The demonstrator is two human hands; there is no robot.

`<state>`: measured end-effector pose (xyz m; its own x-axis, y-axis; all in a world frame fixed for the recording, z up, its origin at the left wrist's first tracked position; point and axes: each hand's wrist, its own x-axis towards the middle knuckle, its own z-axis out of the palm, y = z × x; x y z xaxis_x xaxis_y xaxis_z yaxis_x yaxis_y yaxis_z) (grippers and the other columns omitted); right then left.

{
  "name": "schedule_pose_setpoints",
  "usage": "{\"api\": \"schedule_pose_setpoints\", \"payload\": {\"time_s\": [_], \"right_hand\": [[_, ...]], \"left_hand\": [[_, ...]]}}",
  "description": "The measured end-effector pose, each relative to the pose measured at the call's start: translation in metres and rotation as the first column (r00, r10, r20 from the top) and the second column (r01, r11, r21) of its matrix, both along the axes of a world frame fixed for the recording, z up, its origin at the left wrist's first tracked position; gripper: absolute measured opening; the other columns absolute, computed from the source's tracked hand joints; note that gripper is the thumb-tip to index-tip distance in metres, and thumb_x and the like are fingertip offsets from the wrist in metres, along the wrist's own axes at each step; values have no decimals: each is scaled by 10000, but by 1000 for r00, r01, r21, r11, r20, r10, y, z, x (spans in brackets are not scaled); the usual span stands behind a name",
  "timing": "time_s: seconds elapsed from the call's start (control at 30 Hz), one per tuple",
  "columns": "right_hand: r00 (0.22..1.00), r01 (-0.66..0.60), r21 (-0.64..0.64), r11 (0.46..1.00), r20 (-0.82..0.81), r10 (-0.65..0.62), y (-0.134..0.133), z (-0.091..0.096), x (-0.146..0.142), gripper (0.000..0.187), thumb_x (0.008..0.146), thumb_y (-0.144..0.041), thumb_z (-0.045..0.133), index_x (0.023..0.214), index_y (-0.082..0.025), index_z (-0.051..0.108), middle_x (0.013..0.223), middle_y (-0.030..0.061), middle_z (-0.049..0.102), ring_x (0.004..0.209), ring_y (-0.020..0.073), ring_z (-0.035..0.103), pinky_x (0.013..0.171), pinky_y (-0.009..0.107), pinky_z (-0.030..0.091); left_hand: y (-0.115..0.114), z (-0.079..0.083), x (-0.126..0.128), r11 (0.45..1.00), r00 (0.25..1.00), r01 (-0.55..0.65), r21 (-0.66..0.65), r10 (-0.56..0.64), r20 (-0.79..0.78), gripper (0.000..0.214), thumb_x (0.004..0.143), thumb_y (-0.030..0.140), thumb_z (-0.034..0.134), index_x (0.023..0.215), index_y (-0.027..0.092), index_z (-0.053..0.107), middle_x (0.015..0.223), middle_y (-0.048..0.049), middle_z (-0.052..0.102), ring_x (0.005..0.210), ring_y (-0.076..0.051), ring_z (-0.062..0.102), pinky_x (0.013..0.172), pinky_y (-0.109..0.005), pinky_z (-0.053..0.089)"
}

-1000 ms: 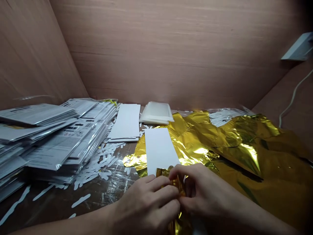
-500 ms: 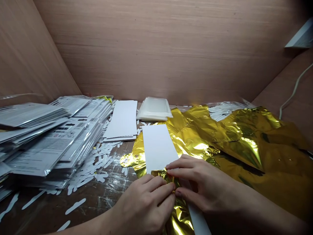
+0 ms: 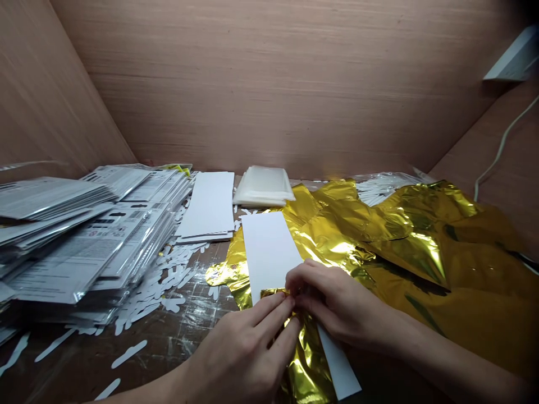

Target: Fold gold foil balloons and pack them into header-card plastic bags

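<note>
A white card strip lies lengthwise in front of me, partly covered by shiny gold foil folded over its nearer part. My left hand presses on the foil, its fingers closed together at the foil's upper edge. My right hand pinches the same foil close to my left fingertips. The exact pinched spot is hidden by the fingers. More gold foil sheets spread beneath and to the right of the card.
Packaged white cards are piled at the left. Loose white paper strips are scattered beside them. A stack of white cards and clear plastic bags stand near the back wooden wall. A cable hangs at the right.
My right hand's fingers have curled in from a more extended pose to a tight pinch at the foil edge. My left fingers have straightened and shifted slightly upward.
</note>
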<state>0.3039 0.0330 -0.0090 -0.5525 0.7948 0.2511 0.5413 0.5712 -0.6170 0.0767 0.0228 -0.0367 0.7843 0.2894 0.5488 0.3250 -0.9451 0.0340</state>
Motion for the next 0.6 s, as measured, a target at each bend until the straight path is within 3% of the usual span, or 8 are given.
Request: {"api": "schedule_pose_setpoints", "payload": {"time_s": [0.1, 0.23, 0.4, 0.5, 0.6], "right_hand": [[1000, 6, 64, 998, 19, -7, 2, -1, -1, 149, 967, -94, 547, 991, -203, 646, 904, 24, 675, 843, 167, 583, 755, 285, 465], [999, 15, 152, 988, 49, -22, 2, -1, -5, 169, 961, -114, 564, 943, -189, 714, 922, 50, 690, 846, 176, 610, 747, 291, 480], [992, 117, 179, 977, 31, -124, 3, -5, -6, 136, 957, -150, 618, 911, -190, 739, 1007, 61, 695, 878, 169, 647, 808, 300, 512], [988, 143, 185, 972, 36, -152, 4, -5, -6, 120, 942, -157, 638, 888, -189, 740, 1064, 76, 704, 932, 186, 664, 848, 321, 526], [986, 138, 211, 968, 59, -153, 6, -5, -6, 142, 938, -161, 640, 1003, -203, 760, 1152, 88, 712, 1041, 219, 667, 931, 363, 527]], "left_hand": [[-2, 6, 0, 1000, 1000, 19, -14, -20, -24, 416, 975, 292, 525, 1266, 23, 653, 1270, -208, 712, 1251, -315, 646, 1059, -389, 555], [-8, 15, 1, 994, 997, -43, -101, 36, -70, 416, 938, 246, 560, 1266, 15, 671, 1255, -200, 725, 1232, -312, 662, 1071, -392, 553], [-8, 18, -2, 993, 994, -36, -116, 23, -111, 603, 952, 457, 592, 1283, -44, 657, 1305, -240, 691, 1274, -363, 629, 1065, -417, 555], [-7, 19, -3, 991, 987, -28, -133, 6, -163, 644, 958, 471, 590, 1315, -64, 632, 1359, -263, 647, 1321, -376, 591, 1099, -430, 525], [-8, 20, -3, 981, 984, -35, -189, 0, -179, 657, 943, 456, 612, 1349, -61, 605, 1393, -269, 620, 1357, -377, 557, 1132, -443, 496]]}}
